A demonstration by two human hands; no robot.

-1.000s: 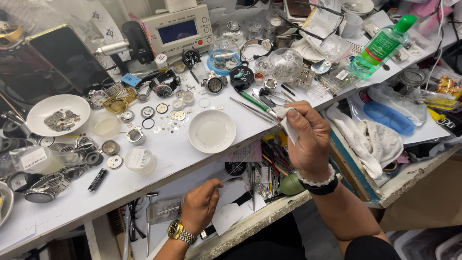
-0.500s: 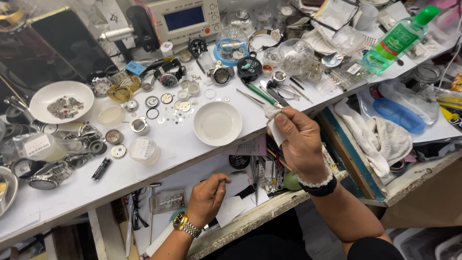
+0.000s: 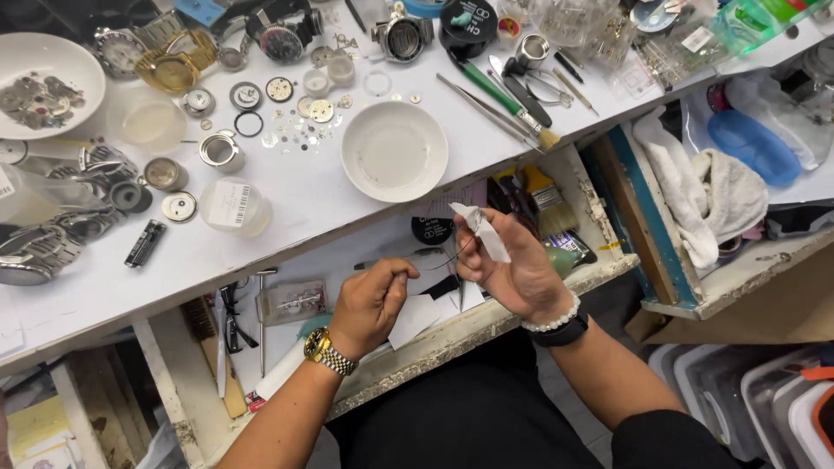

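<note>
Nearest me, my left hand, wearing a gold wristwatch, pinches thin tweezers over the open drawer. Just beside it, my right hand pinches a small white paper slip between thumb and fingers, the tweezer tips reaching close to it. Beyond both hands, on the desk, sits an empty white bowl among scattered watch parts

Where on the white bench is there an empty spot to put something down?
Bare bench lies between the empty white bowl and the labelled plastic cup, along the front edge. Another bare strip runs below the small black battery. The back, around the watches and loose parts, is crowded.
</note>
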